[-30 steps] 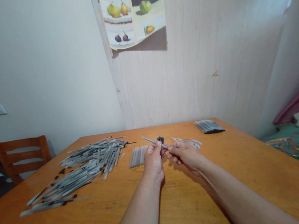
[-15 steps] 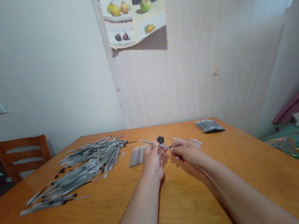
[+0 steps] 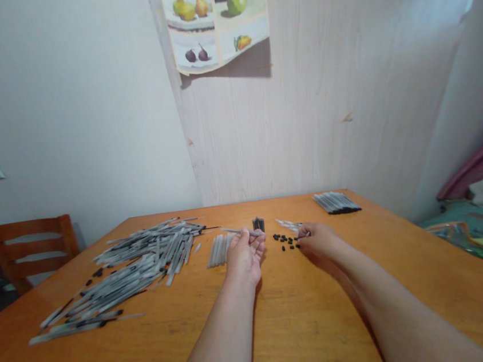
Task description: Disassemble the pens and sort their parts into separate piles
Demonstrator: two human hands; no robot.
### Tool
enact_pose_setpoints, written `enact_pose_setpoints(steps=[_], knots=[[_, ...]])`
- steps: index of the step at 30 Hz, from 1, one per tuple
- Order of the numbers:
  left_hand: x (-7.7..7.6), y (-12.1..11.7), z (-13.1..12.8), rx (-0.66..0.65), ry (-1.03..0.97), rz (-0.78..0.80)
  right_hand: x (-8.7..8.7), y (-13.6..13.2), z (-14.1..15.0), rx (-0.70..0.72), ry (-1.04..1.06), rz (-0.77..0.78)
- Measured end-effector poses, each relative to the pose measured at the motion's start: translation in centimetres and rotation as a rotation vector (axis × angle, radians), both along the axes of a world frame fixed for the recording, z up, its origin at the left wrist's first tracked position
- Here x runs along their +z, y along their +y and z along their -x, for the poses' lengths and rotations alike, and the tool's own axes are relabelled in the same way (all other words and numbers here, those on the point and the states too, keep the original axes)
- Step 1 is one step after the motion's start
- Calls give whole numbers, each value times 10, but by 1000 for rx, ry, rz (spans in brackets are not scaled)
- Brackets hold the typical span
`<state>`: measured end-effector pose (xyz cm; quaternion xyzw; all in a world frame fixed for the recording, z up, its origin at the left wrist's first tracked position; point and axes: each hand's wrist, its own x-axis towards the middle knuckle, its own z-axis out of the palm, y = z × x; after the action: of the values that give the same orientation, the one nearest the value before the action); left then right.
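Note:
A slim greyish pen barrel (image 3: 240, 232) is pinched in my left hand (image 3: 245, 255), its far end pointing left. My right hand (image 3: 319, 241) is low over the table with thumb and fingers together, at the right edge of some small black plugs (image 3: 290, 240). Whatever its fingertips hold is hidden. Thin white pieces (image 3: 287, 223) lie just behind those plugs. Left of my left hand is a row of clear barrels (image 3: 218, 250). Short dark pieces stand in a tight bunch (image 3: 259, 224) beyond it.
A large loose heap of pen parts (image 3: 146, 260) spreads over the left of the wooden table (image 3: 223, 332). Finished-looking pens with black ends (image 3: 336, 202) lie in a neat row at the back right. A wooden chair (image 3: 33, 249) stands at the left.
My right hand has moved right, away from the barrel's end, to the black plugs, uncovering several of them. My left hand still holds the barrel in nearly the same place.

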<state>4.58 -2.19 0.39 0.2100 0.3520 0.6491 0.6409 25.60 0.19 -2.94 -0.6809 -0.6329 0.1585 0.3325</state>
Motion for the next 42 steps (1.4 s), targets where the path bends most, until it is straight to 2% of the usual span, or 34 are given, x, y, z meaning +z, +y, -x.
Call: enact_pose_setpoints(steps=[4, 10, 18, 29, 32, 36, 39, 42], knots=[[-1, -1, 1, -10, 2, -24, -9, 1, -5, 44, -42, 26], [-2, 0, 1, -19, 8, -27, -4, 1, 0, 168, -170, 55], [2, -2, 0, -8, 26, -7, 2, -1, 2, 186, -265, 96], [0, -1, 0, -6, 51, -7, 9, -4, 5, 165, -239, 94], [-1, -1, -1, -16, 80, -10, 17, -8, 13, 173, -227, 40], [-5, 1, -3, -35, 130, -24, 29, -20, 34, 226, -93, -155], [-6, 2, -5, -29, 158, -28, 31, -28, 49, 305, 30, -245], [-7, 2, -6, -19, 189, -42, 28, -31, 60, 313, 64, -260]])
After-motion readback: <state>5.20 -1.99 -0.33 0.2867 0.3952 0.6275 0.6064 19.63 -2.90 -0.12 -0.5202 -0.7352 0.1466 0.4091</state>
